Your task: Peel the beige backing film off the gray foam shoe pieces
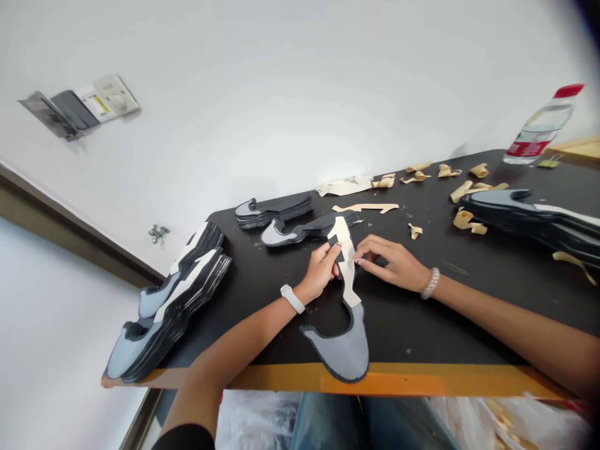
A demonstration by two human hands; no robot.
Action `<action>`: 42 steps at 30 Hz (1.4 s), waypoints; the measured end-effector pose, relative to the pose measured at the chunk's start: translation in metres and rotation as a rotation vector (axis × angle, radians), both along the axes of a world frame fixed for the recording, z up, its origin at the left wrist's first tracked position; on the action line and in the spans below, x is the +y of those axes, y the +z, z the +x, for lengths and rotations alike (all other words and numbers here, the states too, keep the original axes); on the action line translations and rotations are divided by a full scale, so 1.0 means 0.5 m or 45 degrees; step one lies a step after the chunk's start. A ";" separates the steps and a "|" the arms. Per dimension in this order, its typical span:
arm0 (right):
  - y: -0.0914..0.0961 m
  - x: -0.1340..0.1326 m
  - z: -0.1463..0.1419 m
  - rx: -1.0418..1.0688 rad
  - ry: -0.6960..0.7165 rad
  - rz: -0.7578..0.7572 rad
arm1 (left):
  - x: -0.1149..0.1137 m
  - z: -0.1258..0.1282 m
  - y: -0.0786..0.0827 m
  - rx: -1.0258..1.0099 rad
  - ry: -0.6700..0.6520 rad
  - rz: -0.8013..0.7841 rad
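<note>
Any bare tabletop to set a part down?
Yes: black tabletop between the held piece, right forearm and orange front edge; between right forearm and right-hand stack; between left forearm and left-hand stacks. Crowded: the back, with curled scraps and two more stacks.

A matt, cloth-like surface is seen on the grey end of the held piece (345, 350), glossy clear plastic on the far-right bottle (540, 130).

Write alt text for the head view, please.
The left hand holds a grey-and-white piece over a black table, the right hand at its edge. Around them are stacks of similar pieces, curled tan scraps and a red-capped bottle.
</note>
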State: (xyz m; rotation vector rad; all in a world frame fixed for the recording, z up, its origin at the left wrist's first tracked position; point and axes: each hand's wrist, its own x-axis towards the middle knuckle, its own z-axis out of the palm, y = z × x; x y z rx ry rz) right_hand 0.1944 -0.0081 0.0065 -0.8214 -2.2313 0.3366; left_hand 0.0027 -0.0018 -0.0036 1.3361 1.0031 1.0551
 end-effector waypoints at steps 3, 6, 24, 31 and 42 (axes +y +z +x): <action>0.000 -0.001 0.000 -0.013 -0.014 -0.003 | 0.000 0.000 0.001 0.006 -0.004 -0.001; 0.001 -0.002 0.000 -0.040 0.006 -0.015 | -0.001 0.000 0.001 0.018 -0.003 0.002; 0.014 -0.014 -0.002 -0.200 0.075 -0.055 | -0.002 0.001 0.002 0.023 0.005 -0.015; 0.020 -0.021 -0.009 -0.258 0.048 0.007 | -0.005 0.000 0.006 0.079 -0.058 -0.013; 0.007 -0.018 -0.013 -0.407 0.076 0.170 | -0.006 -0.001 0.006 0.135 -0.095 0.016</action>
